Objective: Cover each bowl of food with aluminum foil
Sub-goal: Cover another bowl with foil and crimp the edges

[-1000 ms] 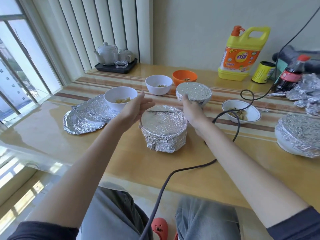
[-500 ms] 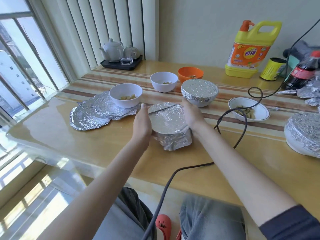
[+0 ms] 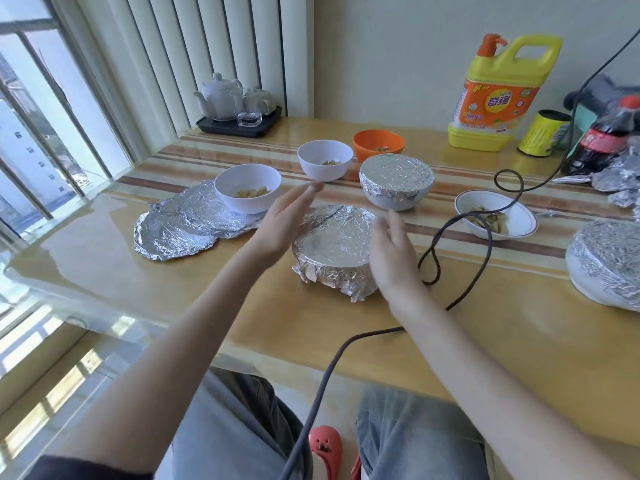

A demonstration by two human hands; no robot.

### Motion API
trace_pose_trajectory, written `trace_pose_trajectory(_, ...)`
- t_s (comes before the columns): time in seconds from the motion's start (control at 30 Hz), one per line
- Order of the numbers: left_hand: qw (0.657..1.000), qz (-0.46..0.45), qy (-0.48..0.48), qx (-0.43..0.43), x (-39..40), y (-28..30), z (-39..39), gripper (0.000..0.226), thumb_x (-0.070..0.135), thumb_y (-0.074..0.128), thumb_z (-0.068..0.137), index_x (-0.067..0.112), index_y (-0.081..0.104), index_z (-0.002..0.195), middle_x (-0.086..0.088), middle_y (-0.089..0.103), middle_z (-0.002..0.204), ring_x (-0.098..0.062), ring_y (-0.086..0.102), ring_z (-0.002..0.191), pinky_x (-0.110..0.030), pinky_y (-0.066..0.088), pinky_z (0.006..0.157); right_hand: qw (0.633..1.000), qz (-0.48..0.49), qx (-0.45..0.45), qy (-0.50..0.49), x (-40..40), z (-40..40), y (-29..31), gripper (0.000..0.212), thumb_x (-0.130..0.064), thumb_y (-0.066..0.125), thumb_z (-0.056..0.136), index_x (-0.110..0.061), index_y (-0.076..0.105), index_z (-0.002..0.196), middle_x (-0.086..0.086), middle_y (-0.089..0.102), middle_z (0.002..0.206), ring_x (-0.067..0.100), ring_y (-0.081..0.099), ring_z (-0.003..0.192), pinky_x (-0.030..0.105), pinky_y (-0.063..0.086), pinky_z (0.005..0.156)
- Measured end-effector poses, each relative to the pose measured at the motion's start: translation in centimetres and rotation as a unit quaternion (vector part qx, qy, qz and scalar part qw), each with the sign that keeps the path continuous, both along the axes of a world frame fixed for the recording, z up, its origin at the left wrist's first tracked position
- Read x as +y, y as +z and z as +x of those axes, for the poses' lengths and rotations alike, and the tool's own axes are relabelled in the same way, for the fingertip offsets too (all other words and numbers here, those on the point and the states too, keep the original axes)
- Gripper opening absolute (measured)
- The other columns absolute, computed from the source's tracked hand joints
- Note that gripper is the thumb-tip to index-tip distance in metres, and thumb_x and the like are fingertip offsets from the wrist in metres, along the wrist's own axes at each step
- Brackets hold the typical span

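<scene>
A foil-wrapped bowl (image 3: 334, 249) stands in front of me on the table. My left hand (image 3: 284, 223) hovers at its left with straight fingers, apart from the foil. My right hand (image 3: 393, 252) is at its right side, fingers relaxed, blurred, holding nothing. Behind it stands a second foil-covered bowl (image 3: 396, 180). A third covered bowl (image 3: 604, 263) is at the right edge. Uncovered bowls with food: a white bowl (image 3: 247, 192) resting on loose foil sheets (image 3: 180, 226), a smaller white bowl (image 3: 325, 164), an orange bowl (image 3: 378, 144), and a shallow rimmed bowl (image 3: 497, 220).
A dark cable (image 3: 460, 237) loops across the table to the right of my right hand and runs off the front edge. A tea set on a tray (image 3: 239, 114) is at the back left. A detergent jug (image 3: 500, 95), a yellow can (image 3: 543, 133), a cola bottle (image 3: 604, 136) and crumpled foil (image 3: 616, 178) are at the back right.
Both hands pressed the foil against the bowl's sides half a second ago. Now they have come off it and spread apart, the left hand lifting up and leftward.
</scene>
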State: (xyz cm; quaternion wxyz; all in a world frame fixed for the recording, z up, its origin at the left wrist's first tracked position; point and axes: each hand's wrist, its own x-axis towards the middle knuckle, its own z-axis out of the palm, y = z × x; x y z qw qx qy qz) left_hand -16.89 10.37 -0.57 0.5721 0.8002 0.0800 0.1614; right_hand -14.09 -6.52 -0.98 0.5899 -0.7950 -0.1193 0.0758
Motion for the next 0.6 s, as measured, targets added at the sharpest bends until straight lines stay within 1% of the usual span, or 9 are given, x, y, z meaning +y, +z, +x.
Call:
trace_pose_trajectory(0.1,0.998,-0.012,-0.051,0.041,-0.7,0.3,1.3,0.037,0.018,0.035,0.106,0.003,0.059,0.129,-0.005,0.061,0.129,-0.01,0.055,0.118,-0.012,0.042,0.094,1.0,-0.006,-0.003,-0.028,1.0,0.0,-0.8,0.044,-0.031,0.028,0.105,-0.017,0.033,0.146,0.01,0.048,0.139,0.025,0.045,0.126,0.031,0.034,0.092)
trace_pose_trajectory(0.2,0.998,0.016,-0.017,0.054,-1.1,0.2,1.6,0.037,0.021,0.036,0.106,0.004,0.064,0.124,-0.005,0.064,0.126,-0.015,0.058,0.115,-0.015,0.043,0.094,0.999,-0.011,0.002,-0.037,1.1,0.5,-0.9,0.038,-0.028,0.027,0.105,-0.014,0.043,0.137,0.005,0.057,0.11,0.023,0.052,0.1,0.032,0.036,0.077)
trace_pose_trajectory(0.27,0.997,0.045,0.001,0.067,-1.3,0.2,1.4,0.037,0.025,0.036,0.106,0.009,0.065,0.124,-0.002,0.063,0.127,-0.014,0.056,0.117,-0.022,0.041,0.1,0.999,-0.015,0.008,-0.032,0.9,0.8,-1.0,0.032,-0.029,0.025,0.105,-0.013,0.051,0.116,-0.003,0.051,0.086,0.019,0.049,0.082,0.034,0.038,0.065)
trace_pose_trajectory(0.37,0.996,0.043,0.039,0.072,-1.9,0.2,0.9,0.037,0.029,0.036,0.105,0.015,0.065,0.123,-0.001,0.062,0.129,-0.015,0.054,0.12,-0.032,0.038,0.107,0.999,-0.04,0.007,-0.02,0.5,1.7,-0.5,0.034,-0.029,0.024,0.106,-0.016,0.042,0.079,-0.004,0.038,0.07,0.011,0.039,0.064,0.028,0.03,0.056)
trace_pose_trajectory(0.43,0.994,0.032,0.078,0.068,-2.8,0.0,0.3,0.038,0.03,0.035,0.105,0.016,0.064,0.124,0.0,0.061,0.13,-0.015,0.053,0.121,-0.031,0.038,0.104,0.999,-0.05,0.008,0.015,-0.1,2.0,0.1,0.038,-0.029,0.026,0.106,-0.015,0.045,0.077,0.002,0.044,0.071,0.014,0.044,0.065,0.029,0.035,0.06)
trace_pose_trajectory(0.47,0.992,0.027,0.102,0.062,-3.3,-0.1,0.1,0.038,0.03,0.034,0.105,0.016,0.064,0.124,0.002,0.061,0.128,-0.015,0.053,0.12,-0.03,0.038,0.101,0.998,-0.053,0.013,0.035,-0.3,2.3,0.5,0.039,-0.028,0.027,0.106,-0.008,0.054,0.087,0.01,0.054,0.08,0.021,0.054,0.075,0.034,0.042,0.067)
trace_pose_trajectory(0.5,0.99,0.023,0.125,0.056,-3.8,-0.3,-0.2,0.038,0.03,0.034,0.105,0.016,0.065,0.119,0.003,0.062,0.123,-0.014,0.053,0.116,-0.03,0.037,0.098,0.997,-0.054,0.021,0.051,-0.6,2.7,0.6,0.041,-0.027,0.028,0.106,0.002,0.057,0.103,0.026,0.057,0.112,0.036,0.055,0.107,0.038,0.045,0.078)
trace_pose_trajectory(0.57,0.986,0.019,0.162,0.043,-4.7,-0.5,-0.7,0.03,0.029,0.033,0.105,0.017,0.06,0.1,0.007,0.061,0.097,-0.016,0.049,0.102,-0.031,0.036,0.09,0.994,-0.06,0.031,0.085,-0.9,3.2,0.8,0.045,-0.027,0.03,0.106,0.009,0.053,0.121,0.005,0.055,0.114,0.025,0.054,0.104,0.038,0.044,0.089)
trace_pose_trajectory(0.6,0.984,0.023,0.174,0.04,-5.0,-0.5,-0.9,0.025,0.028,0.033,0.105,0.019,0.055,0.096,0.011,0.055,0.086,-0.016,0.047,0.097,-0.032,0.036,0.087,0.992,-0.069,0.031,0.103,-1.0,3.5,1.0,0.047,-0.027,0.032,0.106,0.011,0.049,0.127,0.015,0.053,0.131,0.034,0.05,0.122,0.04,0.041,0.097)
